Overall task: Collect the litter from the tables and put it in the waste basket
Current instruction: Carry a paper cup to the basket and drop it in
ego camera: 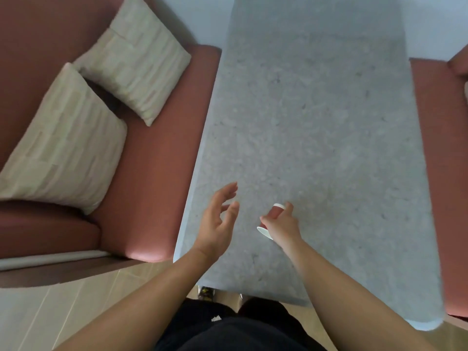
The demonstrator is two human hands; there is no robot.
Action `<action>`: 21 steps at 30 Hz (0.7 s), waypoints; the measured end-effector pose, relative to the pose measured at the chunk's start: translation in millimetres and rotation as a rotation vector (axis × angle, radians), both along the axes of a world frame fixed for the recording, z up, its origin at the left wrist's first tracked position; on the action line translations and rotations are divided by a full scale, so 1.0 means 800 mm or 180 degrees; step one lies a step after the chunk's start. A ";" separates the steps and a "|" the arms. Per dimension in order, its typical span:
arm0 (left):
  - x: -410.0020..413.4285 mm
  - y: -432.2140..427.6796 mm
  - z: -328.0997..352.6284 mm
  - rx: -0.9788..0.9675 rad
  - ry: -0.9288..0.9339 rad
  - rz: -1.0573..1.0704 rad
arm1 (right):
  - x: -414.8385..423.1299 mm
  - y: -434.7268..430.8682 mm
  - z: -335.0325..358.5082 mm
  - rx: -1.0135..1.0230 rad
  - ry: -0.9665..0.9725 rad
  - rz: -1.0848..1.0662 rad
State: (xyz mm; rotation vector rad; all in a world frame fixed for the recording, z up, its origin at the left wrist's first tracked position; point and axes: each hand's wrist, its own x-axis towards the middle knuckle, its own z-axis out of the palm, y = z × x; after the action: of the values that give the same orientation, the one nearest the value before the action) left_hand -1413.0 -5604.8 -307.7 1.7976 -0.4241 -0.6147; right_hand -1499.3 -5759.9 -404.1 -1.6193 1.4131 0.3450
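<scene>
**While the right hand (283,226) grips a cup (274,213), no waste basket is in sight**

Because the camera looks steeply down, the long grey stone surface (316,110) fills the middle of the frame. A reddish sofa (152,178) flanks it on the person's left and carries two pale cushions (131,59). Another reddish seat (435,153) stands on the right, and pale floor (63,315) shows near the person's feet.

The left hand (216,224) hovers over the near left part of the surface, fingers spread and relaxed, holding nothing. Just beside it, the right hand has fingers and thumb curled round a small red-brown paper cup with a white rim. The cup is held tilted, its mouth turned down towards the person. Whether it touches the surface cannot be told.

The likeliest trouble comes from that tilt: any dregs left inside could run out over the surface or the floor during the carry. A thin paper wall may also buckle under a hard squeeze, or slip from a loose one.

What the cup holds is hidden. The waste basket is out of frame, so its place and contents are unknown.
</scene>
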 end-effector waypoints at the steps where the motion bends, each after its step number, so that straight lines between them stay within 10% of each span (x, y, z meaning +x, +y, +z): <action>1: 0.000 -0.002 0.000 0.0003 0.0025 0.0060 | 0.004 -0.002 -0.001 0.0035 -0.0034 -0.0003; 10: 0.006 0.025 0.012 -0.0117 -0.0090 0.0770 | 0.079 0.011 0.052 0.0711 -0.1599 -0.0380; 21: 0.011 0.185 0.046 -0.0448 -0.0369 0.2181 | 0.164 0.178 0.151 0.1835 -0.2412 0.0746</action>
State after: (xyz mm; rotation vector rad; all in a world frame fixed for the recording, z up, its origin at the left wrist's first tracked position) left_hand -1403.9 -5456.8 -271.1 1.7043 0.0842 -0.0008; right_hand -1368.5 -5617.9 -283.6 -1.2267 0.4864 0.2062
